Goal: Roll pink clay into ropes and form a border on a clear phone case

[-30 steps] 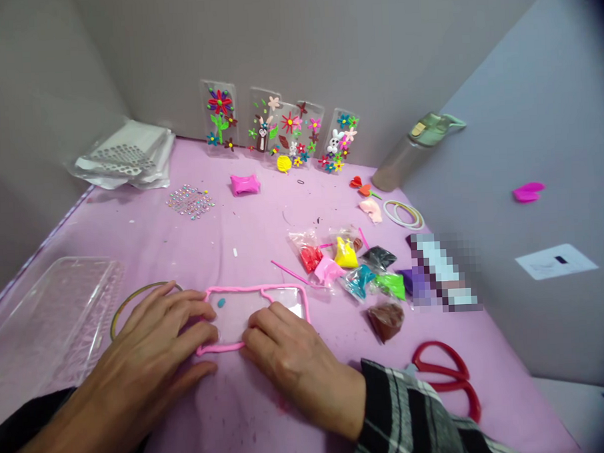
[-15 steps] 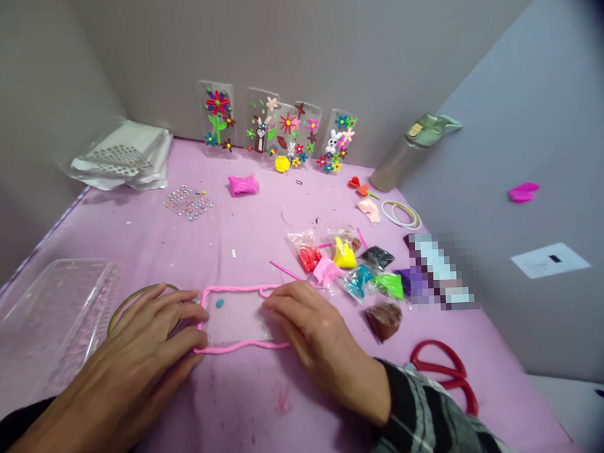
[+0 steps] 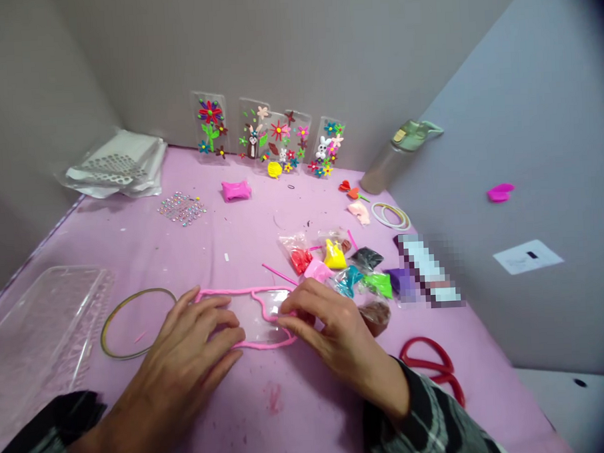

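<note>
In front of me lies a clear plastic phone case or panel, edged with a thin rope of pink clay. Across its left part rests my left hand, fingers stretched out and covering the left border. My right hand is at the right end, thumb and fingers pinching the pink clay rope. One stretch of the rope curves inward over the panel, just left of my right fingertips. The panel's right end is partly hidden by that hand.
Bags of coloured clay lie behind my right hand. Red-handled scissors are at right, a bangle and clear tray at left. Decorated clear cases lean on the back wall, near a bottle.
My left hand has moved right over the panel, covering the blue bit. The pink rope's right part now bends inward, pinched by my right hand. The camera view has shifted slightly.
</note>
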Motion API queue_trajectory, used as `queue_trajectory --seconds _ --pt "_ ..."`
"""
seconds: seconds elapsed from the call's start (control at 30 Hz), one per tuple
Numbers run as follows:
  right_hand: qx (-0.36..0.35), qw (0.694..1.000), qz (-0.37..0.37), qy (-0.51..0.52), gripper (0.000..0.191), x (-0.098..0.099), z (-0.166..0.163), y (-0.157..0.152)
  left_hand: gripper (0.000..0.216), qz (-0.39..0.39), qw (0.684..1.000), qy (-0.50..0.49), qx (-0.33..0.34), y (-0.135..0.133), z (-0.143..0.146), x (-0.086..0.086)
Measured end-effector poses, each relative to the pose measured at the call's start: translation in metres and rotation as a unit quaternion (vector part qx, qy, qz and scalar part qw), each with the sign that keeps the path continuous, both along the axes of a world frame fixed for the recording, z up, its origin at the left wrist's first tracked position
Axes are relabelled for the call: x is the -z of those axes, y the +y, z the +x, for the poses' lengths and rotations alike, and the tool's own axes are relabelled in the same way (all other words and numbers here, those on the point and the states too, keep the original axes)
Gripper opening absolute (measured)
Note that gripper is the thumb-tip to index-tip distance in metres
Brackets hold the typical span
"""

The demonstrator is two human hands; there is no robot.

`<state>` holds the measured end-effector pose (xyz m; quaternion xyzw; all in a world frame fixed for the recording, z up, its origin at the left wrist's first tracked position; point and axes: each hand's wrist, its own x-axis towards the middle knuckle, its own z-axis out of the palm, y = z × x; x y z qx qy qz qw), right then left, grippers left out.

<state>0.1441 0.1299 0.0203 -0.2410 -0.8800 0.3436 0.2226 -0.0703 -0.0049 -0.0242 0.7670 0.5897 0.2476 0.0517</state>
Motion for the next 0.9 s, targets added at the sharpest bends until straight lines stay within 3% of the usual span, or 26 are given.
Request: queue_trajectory --seconds 0.17,0.27,0.5,0.73,0.9 --pt "-0.094 0.991 0.048 -0.080 0.016 0.000 0.006 0.000 0.015 -0.001 1.000 -0.006 -0.010 0.001 0.003 -0.001" --pt "-0.126 0.980 0.090 -0.122 0.012 0.003 0.006 -0.003 0.019 -0.009 1.000 -0.006 -0.004 0.004 0.008 -0.002" --pt "-0.142 0.957 0.162 -0.194 0.012 0.007 0.003 -0.009 0.014 0.014 1.000 -0.015 0.006 0.009 0.018 0.000" --pt "-0.123 0.966 0.161 -0.162 0.022 0.011 0.002 -0.007 0.016 0.022 1.000 -0.020 -0.008 0.009 0.017 0.001" --pt "-0.131 0.965 0.147 -0.172 0.015 0.012 0.000 -0.009 0.018 0.011 1.000 -0.029 -0.005 0.012 0.022 -0.002"
